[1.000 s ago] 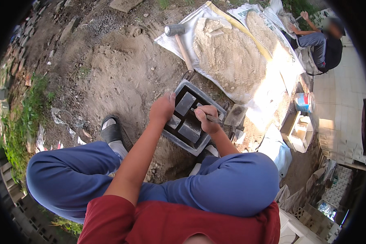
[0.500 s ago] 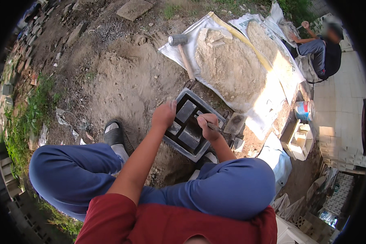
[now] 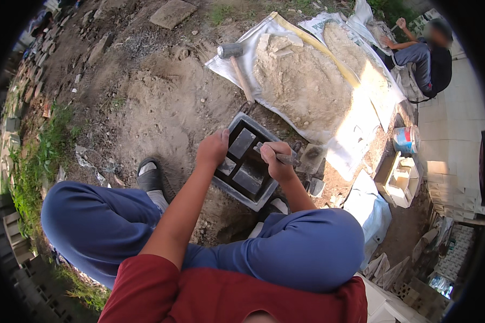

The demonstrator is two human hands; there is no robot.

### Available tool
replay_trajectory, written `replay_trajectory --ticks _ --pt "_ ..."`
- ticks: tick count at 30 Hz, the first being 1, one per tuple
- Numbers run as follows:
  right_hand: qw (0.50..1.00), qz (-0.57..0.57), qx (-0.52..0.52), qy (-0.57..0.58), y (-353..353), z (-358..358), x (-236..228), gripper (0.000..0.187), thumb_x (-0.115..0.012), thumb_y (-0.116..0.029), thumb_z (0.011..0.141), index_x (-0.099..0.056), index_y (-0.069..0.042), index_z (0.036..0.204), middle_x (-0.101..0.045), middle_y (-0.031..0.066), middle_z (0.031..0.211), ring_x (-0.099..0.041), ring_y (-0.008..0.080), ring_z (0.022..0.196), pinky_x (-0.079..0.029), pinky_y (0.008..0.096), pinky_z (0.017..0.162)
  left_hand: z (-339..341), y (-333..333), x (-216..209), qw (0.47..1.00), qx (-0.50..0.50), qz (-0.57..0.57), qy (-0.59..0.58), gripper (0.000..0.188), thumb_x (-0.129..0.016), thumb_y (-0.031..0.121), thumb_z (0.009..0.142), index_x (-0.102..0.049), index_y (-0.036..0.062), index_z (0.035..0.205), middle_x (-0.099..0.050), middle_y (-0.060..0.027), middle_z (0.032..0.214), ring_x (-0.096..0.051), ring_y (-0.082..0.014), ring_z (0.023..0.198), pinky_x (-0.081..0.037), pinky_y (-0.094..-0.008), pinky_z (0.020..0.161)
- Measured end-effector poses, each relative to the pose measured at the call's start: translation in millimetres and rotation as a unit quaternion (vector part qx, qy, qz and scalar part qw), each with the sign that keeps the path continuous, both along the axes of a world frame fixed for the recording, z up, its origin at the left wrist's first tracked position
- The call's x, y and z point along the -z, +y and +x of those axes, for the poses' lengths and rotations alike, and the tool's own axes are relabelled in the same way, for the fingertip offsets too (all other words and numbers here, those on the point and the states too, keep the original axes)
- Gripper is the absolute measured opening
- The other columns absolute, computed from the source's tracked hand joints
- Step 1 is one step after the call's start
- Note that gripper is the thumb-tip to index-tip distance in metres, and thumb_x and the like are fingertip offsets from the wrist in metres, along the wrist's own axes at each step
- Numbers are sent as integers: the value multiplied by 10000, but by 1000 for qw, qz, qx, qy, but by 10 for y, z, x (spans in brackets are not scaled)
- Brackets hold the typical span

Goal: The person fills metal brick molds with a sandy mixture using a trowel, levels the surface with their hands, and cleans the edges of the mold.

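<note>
A grey rectangular metal mould [image 3: 241, 199], with dark inner blocks and deep slots between them, lies on the ground between my feet. My left hand [image 3: 213, 148] is closed on its left rim, fingers partly hidden. In my right hand [image 3: 278, 163] is a short grey stick-like tool [image 3: 288, 160], gripped in closed fingers over the mould's right side. One end of this tool sticks out past my thumb above the slots, and the other points right. Its exact kind is not clear.
Beyond the mould, a mallet [image 3: 241, 78] lies at the edge of a white sack sheet [image 3: 285, 117] piled with pale sandy powder [image 3: 307, 81]. Right are a flat grey block [image 3: 311, 159], a paint bucket [image 3: 406, 139] and a box of pale blocks [image 3: 397, 180]. Another person [image 3: 428, 62] sits far right.
My right hand has shifted slightly, and the tool has turned so that more of it shows on both sides of my fist. My left hand stays on the mould's rim.
</note>
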State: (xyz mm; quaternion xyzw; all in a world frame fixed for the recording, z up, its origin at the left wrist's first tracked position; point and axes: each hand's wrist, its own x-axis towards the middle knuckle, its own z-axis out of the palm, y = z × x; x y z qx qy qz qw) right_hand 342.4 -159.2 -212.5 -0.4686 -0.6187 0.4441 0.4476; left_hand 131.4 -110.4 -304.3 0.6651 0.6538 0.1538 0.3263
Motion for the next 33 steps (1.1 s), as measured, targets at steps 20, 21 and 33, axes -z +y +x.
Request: replay_trajectory --ticks 20,21,33 --pt "1000 24 -12 3 -225 286 -53 387 -546 -162 1026 -399 1 708 -351 93 614 -349 223 562 -320 394 551 18 -27 -29 997 -11 17 71 524 -314 460 1110 -657 65 1075 -726 -261 979 -689 -479 926 -531 -596 835" --pt "999 32 -10 -14 -242 392 64 390 -547 -165 1024 -398 1 704 -349 90 614 -345 219 560 -322 388 550 93 -16 -45 998 -11 23 64 521 -314 458 1111 -654 64 1080 -725 -264 972 -691 -478 923 -533 -596 832" --pt "997 24 26 -65 -232 288 287 392 -568 -163 1016 -435 12 691 -359 120 599 -391 227 520 -339 397 536 93 -20 -57 998 -17 15 62 545 -326 458 1109 -672 38 1079 -712 -290 963 -667 -512 919 -504 -616 833"
